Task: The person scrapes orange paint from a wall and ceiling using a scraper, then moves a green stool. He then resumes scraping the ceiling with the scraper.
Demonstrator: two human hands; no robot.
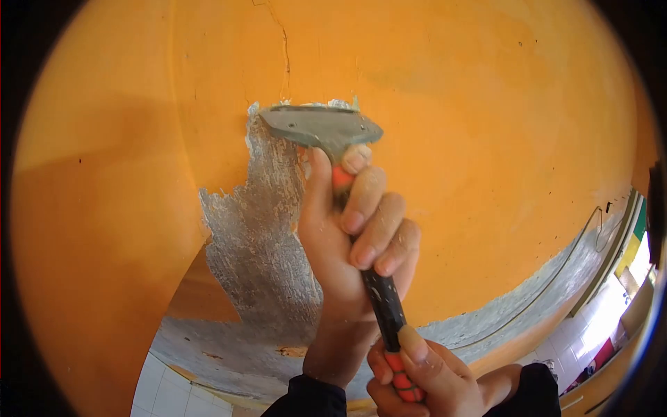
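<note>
A wide-bladed scraper (323, 126) with a long black and orange-red handle (383, 302) is pressed to the orange painted surface, its blade edge up. My left hand (361, 222) is wrapped round the handle just below the head, thumb on the left and fingers curled over from the right. Lower down, my right hand (438, 379) is closed round the orange-red grip at the handle's end. Under and left of the blade lies a bare grey patch (260, 243) with ragged edges. Pale, lifted paint flakes (338, 104) sit along the blade's edge.
A thin crack (285, 48) runs up the orange paint (472, 139) above the blade. Along the lower right curves a grey stripped band (486, 323) with a cable across it. White tiles (177, 386) show at the lower left. Bright daylight enters at the far right.
</note>
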